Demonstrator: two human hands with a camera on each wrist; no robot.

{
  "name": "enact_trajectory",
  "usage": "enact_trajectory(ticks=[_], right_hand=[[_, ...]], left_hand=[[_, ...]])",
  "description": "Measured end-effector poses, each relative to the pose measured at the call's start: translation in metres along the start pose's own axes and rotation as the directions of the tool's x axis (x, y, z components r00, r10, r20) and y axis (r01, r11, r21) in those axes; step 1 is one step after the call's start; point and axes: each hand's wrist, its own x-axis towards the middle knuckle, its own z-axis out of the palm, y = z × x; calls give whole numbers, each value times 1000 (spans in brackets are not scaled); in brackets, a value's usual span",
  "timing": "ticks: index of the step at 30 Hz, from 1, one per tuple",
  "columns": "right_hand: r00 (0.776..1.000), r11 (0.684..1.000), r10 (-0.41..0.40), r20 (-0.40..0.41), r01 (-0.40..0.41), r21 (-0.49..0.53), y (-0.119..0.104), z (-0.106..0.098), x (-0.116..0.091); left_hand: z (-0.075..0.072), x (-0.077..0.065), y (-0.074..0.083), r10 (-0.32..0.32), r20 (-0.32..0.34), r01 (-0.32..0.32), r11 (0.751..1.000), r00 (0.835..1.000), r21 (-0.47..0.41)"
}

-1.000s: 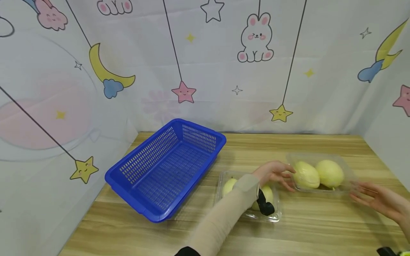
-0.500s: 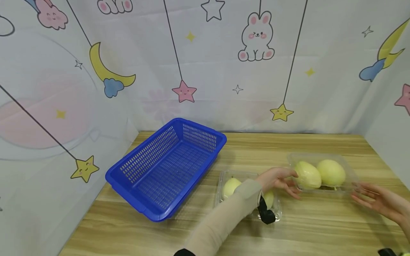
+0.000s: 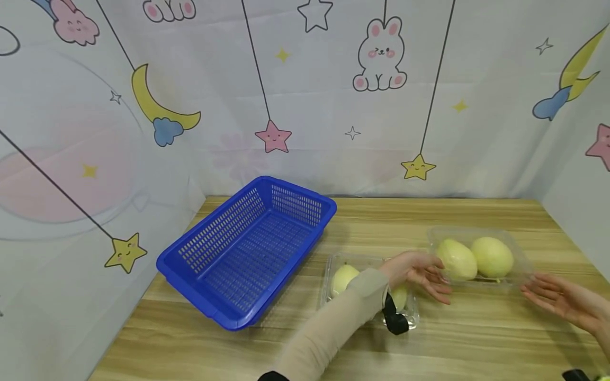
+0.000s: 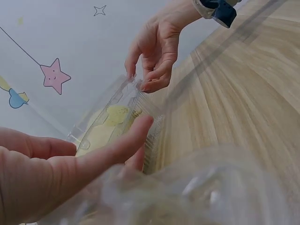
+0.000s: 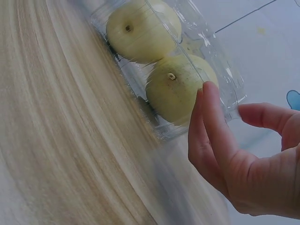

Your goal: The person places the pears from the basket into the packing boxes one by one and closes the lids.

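Observation:
A clear plastic box (image 3: 505, 244) with two pale yellow pears (image 3: 492, 257) stands at the right of the table. At its left end my left hand (image 3: 419, 272) holds the edge between thumb and fingers, the lower fingers stretched out in front. My right hand (image 3: 567, 301) pinches the box's right end; in the right wrist view its fingers (image 5: 212, 112) lie on the near face and the thumb on the edge. Under my left forearm sits a second clear box (image 3: 329, 286) with pears (image 3: 344, 279), partly hidden by the sleeve.
A blue plastic basket (image 3: 257, 264) with slotted walls stands empty on the left of the wooden table (image 3: 190, 349). A white cloth (image 3: 329, 95) printed with stars and a rabbit hangs behind and at both sides.
My left hand has shifted slightly right and down along the box's end, its lower fingers spreading further forward. The box, the right hand and the basket stay nearly where they were.

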Motion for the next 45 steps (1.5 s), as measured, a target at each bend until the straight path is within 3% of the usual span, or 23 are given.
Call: enact_trajectory(ticks=[4, 12, 17, 24, 31, 40, 45], right_hand=[[1000, 1000, 21, -5, -21, 5, 0, -1, 0], [981, 986, 42, 191, -71, 152, 8, -1, 5], [977, 982, 28, 212, -67, 179, 12, -1, 6], [984, 999, -5, 179, -4, 50, 14, 1, 7], [971, 999, -13, 237, 3, 41, 13, 2, 8], [985, 999, -39, 168, 37, 16, 12, 5, 7], [991, 998, -54, 119, 57, -18, 12, 6, 7]], left_hand=[[2, 0, -4, 10, -17, -11, 1000, 1000, -7], [5, 0, -10, 80, -74, -82, 996, 994, -22], [2, 0, -11, 106, -67, -110, 992, 992, -63], [2, 5, -13, 138, -58, -137, 990, 989, 22], [4, 8, -14, 166, -112, -162, 986, 980, 46], [-1, 2, -15, 231, -39, -225, 968, 972, 108], [0, -1, -14, 225, -34, -221, 971, 974, 91]])
